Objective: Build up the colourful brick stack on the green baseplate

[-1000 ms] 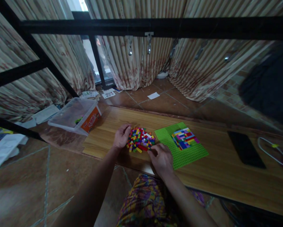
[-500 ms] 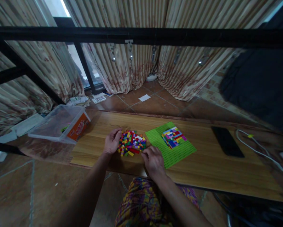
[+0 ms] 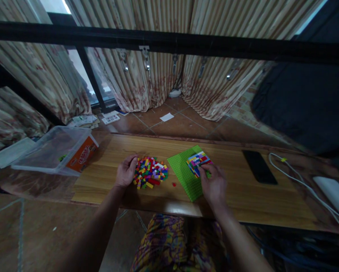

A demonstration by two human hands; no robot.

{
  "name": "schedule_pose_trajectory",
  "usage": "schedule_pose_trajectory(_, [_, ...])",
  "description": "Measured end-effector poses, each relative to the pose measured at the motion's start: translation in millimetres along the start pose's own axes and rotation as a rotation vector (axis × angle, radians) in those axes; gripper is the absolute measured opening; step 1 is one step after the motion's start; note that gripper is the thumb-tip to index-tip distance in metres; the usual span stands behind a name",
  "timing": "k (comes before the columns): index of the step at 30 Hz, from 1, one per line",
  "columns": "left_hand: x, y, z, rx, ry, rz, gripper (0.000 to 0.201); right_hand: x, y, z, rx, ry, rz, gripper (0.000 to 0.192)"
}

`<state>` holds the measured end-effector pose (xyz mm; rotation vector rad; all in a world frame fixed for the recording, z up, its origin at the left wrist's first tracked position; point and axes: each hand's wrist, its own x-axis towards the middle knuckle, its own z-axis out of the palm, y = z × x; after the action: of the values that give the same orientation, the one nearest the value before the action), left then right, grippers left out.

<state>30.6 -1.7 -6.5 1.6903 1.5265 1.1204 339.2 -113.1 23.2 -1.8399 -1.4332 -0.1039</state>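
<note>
Left hand (image 3: 126, 172) resting on the long light-wood board (image 3: 243, 196), fingers loosely curled and cupped against the left edge of the heap of small multicoloured plastic bricks (image 3: 150, 176), touching it but clamped on nothing. Right hand (image 3: 214, 185) lying over the near right part of the bright green studded plastic baseplate (image 3: 183, 172), fingertips bent down onto the near edge of the patch of coloured bricks pressed onto the plate (image 3: 198, 160); fingers drawn together at the tips, though impossible to tell whether a brick sits pinched between them. Hands well apart, heap on one side, baseplate on the other. A single small red brick (image 3: 174, 184) alone on the wood between heap and baseplate.

Further left, beyond the board's end, a clear plastic tub with an orange label (image 3: 56, 151). To the right, a flat black phone (image 3: 259, 172) near the far edge, then a white cable (image 3: 296, 181) curving past it and a white oblong device (image 3: 334, 194) at the far right. Patterned purple and yellow cloth (image 3: 172, 245) over the lap below the board.
</note>
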Motion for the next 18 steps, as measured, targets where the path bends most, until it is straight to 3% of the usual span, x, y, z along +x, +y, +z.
schedule_pose_trajectory(9, [2.0, -5.1, 2.5, 0.006, 0.011, 0.004, 0.041, 5.3, 1.0, 14.6, -0.126, 0.053, -0.013, 0.023])
schedule_pose_trajectory(18, [1.0, -1.4, 3.2, 0.014, 0.008, -0.002, 0.038, 1.6, 11.5, 13.4, -0.145, 0.058, -0.031, 0.023])
